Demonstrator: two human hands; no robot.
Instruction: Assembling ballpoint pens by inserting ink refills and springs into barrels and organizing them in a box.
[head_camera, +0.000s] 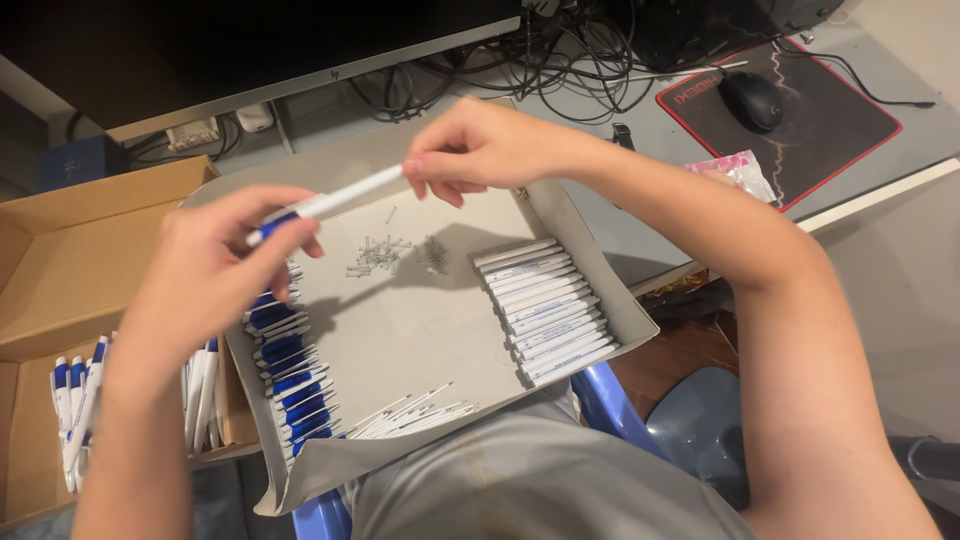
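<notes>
A slim, smooth plastic pen (325, 203), white with a blue end, is pinched by left hand (215, 265) and right hand (475, 150) fingers, its long axis running eight to two o'clock above the grey cardboard tray (420, 320).

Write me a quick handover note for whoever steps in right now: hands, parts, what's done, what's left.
Left hand grips the blue end of a pen; right hand pinches its white end, above the grey tray.
Tray: white barrels right, blue parts left, refills front, small springs middle.
Done: finished pens lie in the cardboard box at left.
Left: many loose parts still unassembled in the tray.
</notes>
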